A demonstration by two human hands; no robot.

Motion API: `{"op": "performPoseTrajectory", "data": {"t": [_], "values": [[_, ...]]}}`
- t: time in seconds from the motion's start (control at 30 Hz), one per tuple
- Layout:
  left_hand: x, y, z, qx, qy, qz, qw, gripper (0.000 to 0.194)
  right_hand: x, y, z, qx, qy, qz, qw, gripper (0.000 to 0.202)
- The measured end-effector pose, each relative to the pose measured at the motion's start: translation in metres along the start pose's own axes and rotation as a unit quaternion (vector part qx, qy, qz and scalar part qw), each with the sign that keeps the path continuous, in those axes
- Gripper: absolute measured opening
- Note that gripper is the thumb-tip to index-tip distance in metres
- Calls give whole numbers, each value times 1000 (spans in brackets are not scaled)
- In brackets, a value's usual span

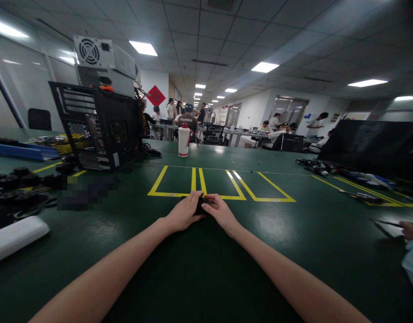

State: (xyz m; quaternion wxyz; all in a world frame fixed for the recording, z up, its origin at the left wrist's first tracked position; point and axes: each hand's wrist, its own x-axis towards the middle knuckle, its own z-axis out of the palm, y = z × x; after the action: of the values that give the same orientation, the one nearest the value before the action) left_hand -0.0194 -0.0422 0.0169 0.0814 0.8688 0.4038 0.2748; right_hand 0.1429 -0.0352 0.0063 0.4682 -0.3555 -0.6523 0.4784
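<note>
Both my hands meet over the green tabletop, just in front of the yellow tape outlines. My left hand is wrapped round a small black object, whose kind I cannot make out because the fingers cover most of it. From the other side, my right hand has its thumb and fingers pinched at the same object's right edge. A bit of yellow tape shows just beyond the fingertips.
A black computer case with power supplies on top stands at left. Behind the tape is a white cup with a red lid. Cables and a dark screen lie right. Another person's hand holds a pen.
</note>
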Motion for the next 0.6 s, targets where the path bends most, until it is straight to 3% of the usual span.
{"op": "performPoseTrajectory", "data": {"t": [0.2, 0.4, 0.6], "values": [[-2, 1, -1, 0, -2, 0, 1000, 56, -8, -4, -1, 0, -52, -11, 999, 25], [-1, 1, 0, 2, 8, 10, 1000, 57, -4, -2, 1, -1, -15, -33, 999, 13], [0, -2, 3, 1, 8, 5, 1000, 57, 1, 2, -2, -14, -7, 21, 1000, 28]]}}
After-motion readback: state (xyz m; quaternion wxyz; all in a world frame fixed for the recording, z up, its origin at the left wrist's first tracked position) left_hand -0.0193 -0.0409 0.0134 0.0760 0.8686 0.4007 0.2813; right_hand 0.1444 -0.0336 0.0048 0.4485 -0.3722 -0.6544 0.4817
